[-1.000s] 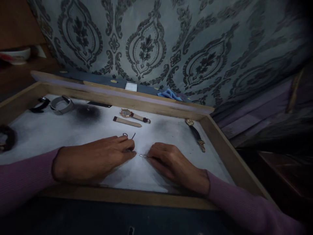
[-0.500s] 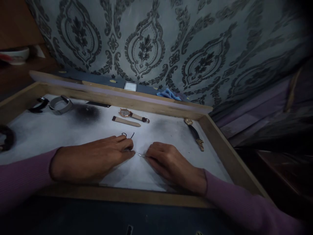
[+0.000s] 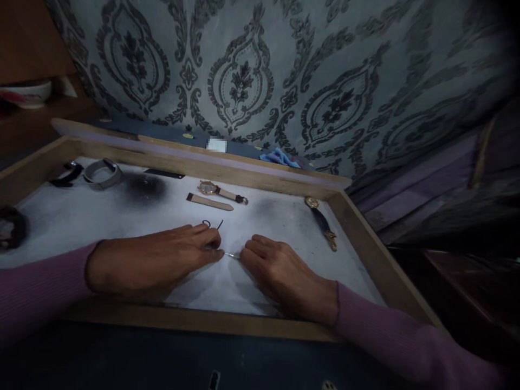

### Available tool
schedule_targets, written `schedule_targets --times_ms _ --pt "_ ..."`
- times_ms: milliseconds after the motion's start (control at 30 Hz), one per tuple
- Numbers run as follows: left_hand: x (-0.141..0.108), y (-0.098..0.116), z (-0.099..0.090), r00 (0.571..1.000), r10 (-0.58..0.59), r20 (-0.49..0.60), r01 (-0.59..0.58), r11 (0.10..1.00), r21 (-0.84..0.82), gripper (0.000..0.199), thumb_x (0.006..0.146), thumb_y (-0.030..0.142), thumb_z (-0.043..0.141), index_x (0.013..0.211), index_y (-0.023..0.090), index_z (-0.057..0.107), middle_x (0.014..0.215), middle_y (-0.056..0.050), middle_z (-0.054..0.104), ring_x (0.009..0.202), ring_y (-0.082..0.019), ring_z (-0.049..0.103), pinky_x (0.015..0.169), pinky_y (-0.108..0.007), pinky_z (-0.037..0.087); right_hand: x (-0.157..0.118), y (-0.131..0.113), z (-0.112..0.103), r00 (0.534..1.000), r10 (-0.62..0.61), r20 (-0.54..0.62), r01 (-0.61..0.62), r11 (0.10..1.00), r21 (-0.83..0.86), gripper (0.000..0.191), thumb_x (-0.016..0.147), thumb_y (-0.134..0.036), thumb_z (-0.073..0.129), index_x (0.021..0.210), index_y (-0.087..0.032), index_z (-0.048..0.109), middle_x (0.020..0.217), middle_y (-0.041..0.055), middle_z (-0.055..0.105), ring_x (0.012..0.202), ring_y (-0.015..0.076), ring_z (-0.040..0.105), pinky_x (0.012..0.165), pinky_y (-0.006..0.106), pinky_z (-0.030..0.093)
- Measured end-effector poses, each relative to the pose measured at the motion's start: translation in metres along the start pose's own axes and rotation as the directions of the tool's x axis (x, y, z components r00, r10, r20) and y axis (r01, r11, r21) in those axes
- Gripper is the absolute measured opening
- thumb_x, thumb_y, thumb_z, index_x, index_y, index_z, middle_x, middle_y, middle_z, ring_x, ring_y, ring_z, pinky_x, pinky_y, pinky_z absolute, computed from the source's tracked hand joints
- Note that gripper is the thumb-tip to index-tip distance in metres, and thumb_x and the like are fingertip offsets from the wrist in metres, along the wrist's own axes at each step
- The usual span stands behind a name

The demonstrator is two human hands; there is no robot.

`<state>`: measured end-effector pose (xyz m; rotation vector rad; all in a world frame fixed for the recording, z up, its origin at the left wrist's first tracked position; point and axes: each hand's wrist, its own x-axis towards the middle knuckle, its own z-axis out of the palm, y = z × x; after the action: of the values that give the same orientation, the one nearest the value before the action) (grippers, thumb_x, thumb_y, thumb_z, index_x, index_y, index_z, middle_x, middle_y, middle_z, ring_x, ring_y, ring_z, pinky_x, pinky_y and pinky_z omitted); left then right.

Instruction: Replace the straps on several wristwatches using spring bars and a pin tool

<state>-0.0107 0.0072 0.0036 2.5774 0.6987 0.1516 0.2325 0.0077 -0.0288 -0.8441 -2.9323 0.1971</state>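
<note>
We see a thin, straight, silvery metal rod (image 3: 231, 255) in the near middle, bridging the gap between the left hand (image 3: 195, 249) and the right hand (image 3: 270, 260). Our right fingers are closed on its right end; its left end meets our left fingertips, but whether they grip it we cannot tell. A small dark loop (image 3: 206, 222) shows just beyond them. The white label (image 3: 216, 145) at the far edge is too blurred to read. Inside the wooden tray (image 3: 244, 320) lie a rose-gold watch (image 3: 208, 187), a loose strap (image 3: 210, 202) near it, a grey band (image 3: 94, 182) far left, and a gold watch (image 3: 312, 202) with dark strap at right.
</note>
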Motion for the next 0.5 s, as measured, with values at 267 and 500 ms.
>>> schedule_targets --times_ms 267,500 --pt "0.0034 0.0056 -0.0089 0.988 -0.013 0.152 0.023 0.998 -0.062 0.046 0.079 0.005 0.042 0.120 0.022 0.050 0.115 -0.007 0.055 0.101 -0.022 0.049 0.093 -0.034 0.038 0.0027 -0.0016 0.0040 0.994 0.094 -0.054 -0.087 0.989 0.122 0.026 0.094 -0.009 0.040 0.073 -0.015 0.054 0.071 0.0054 0.058 0.063 0.0155 0.050 0.059 0.027 0.039" --pt "0.0049 0.0009 -0.0046 0.993 -0.049 0.110 0.059 0.994 -0.092 0.041 0.084 0.000 0.035 0.112 0.023 0.055 0.107 -0.003 0.055 0.097 -0.017 0.050 0.088 -0.026 0.038 0.0025 -0.0004 0.0037 0.984 0.151 -0.093 -0.123 0.960 0.253 0.024 0.094 -0.015 0.044 0.074 -0.015 0.057 0.072 0.0054 0.060 0.067 0.0157 0.055 0.063 0.027 0.042"
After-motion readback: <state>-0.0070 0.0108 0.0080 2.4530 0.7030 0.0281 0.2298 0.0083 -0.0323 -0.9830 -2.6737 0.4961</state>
